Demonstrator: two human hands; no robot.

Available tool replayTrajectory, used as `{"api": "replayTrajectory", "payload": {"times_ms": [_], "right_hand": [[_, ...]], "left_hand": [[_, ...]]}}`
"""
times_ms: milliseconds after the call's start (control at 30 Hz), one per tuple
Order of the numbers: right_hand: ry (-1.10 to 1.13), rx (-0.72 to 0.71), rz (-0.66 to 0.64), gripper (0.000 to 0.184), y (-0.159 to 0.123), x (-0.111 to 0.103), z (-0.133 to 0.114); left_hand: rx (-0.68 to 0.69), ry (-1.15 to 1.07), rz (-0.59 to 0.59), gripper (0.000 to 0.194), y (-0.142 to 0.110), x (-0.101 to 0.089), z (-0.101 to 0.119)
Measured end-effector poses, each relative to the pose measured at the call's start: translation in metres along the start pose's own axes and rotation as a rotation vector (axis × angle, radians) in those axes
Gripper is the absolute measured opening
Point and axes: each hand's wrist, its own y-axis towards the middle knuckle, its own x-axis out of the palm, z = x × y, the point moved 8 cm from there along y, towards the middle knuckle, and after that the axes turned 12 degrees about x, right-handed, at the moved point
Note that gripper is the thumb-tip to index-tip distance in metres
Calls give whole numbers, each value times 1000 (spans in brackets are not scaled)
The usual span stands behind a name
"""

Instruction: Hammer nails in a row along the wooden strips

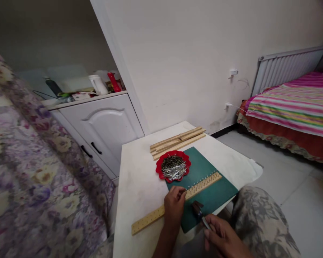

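A long wooden strip (148,218) lies slantwise over a green mat (195,157). Rows of nails (204,183) stand upright along its right part, while dark dots mark its left part. My left hand (175,200) rests at the strip with thumb and fingers pinched together near the last nails; what sits between the fingertips is too small to make out. In my right hand (222,234) is a hammer (197,209), gripped by its handle, its head over the mat just in front of the strip. A red scalloped dish (158,168) beyond the left hand holds many dark and silver nails (174,167).
Several wooden strips (177,141) lie stacked at the far side of the white-covered table (134,172). A white cabinet (110,125) and floral curtain (43,172) stand left. My knee (261,218) is at the right edge, with a bed (293,96) farther off.
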Motion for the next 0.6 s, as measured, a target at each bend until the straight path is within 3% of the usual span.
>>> {"api": "replayTrajectory", "payload": {"times_ms": [267,467,600], "right_hand": [[3,-69,4,42,1,-5,-1],[32,-59,-46,43,13,-3,18],[43,-82,-22,43,11,-3,11]], "left_hand": [[102,281,-6,19,37,-35,-14],[21,645,-329,17,72,-32,-27],[-28,707,-428,16,84,-25,-31]]}}
